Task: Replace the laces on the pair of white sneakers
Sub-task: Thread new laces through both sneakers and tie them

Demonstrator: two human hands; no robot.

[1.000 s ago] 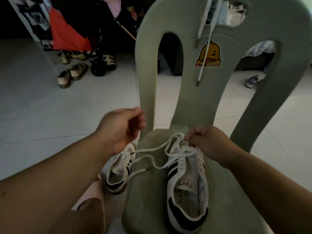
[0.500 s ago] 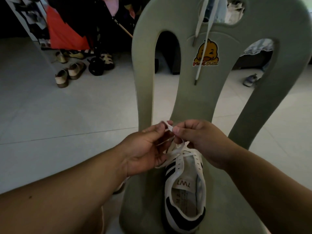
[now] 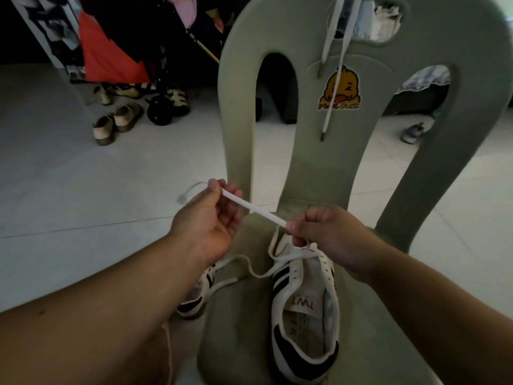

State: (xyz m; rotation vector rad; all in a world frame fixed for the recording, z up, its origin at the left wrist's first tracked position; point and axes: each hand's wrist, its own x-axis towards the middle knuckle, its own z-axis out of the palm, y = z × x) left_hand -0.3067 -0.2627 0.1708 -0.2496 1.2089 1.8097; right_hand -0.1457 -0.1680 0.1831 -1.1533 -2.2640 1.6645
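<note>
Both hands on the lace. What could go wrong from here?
1. Neither hand seems to hold the sneaker on the chair seat; the left hand and right hand both pinch the lace, so a pull may tip it.
2. Slack loops trail off the seat edge by the second sneaker and could snag.
3. The spare lace draped over the chair back might slide off.

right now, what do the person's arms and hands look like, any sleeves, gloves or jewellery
Both are bare. The left hand and right hand wear no visible gloves, rings or watch. The left forearm and right forearm show no sleeve up to the picture's edge. A small dark spot marks the left forearm.
</note>
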